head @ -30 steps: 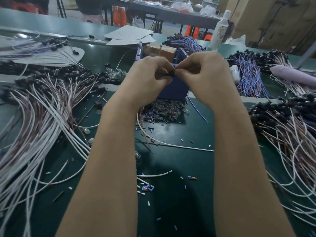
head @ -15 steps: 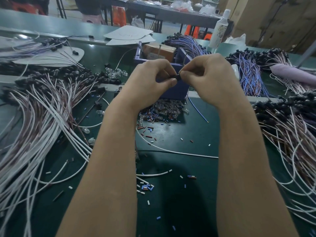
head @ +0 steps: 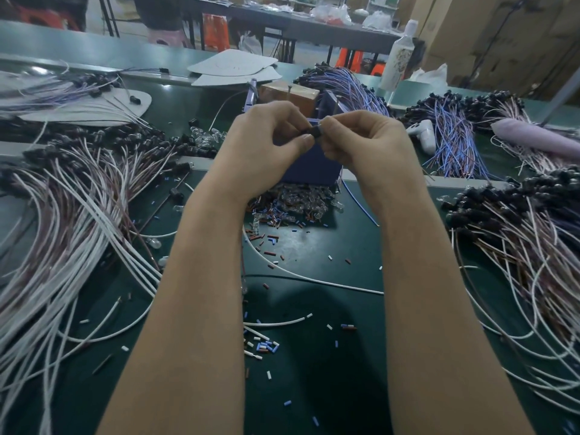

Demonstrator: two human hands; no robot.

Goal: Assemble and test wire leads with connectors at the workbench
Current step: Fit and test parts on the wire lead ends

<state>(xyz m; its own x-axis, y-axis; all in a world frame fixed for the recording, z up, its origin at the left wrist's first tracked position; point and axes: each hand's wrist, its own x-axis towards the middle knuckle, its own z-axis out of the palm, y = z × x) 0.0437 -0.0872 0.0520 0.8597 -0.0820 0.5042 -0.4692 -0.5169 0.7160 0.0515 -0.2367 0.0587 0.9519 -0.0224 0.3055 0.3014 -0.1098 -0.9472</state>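
Hands (head: 270, 142) (head: 361, 142) raised together, fingertips pinching black connector (head: 311, 132)

Small connector (head: 311, 132) mostly behind fingers (head: 302, 142)

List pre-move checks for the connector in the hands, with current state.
1. Left hand pinches the black connector: ok.
2. Right hand pinches its other end: ok.
3. Wire seated in the connector: cannot tell, the fingertips hide the joint.
4. White lead lying unsnagged on the mat: cannot tell, the arms cover part of it.
5. Mat free of scraps: not ok, cut sleeve bits lie scattered.
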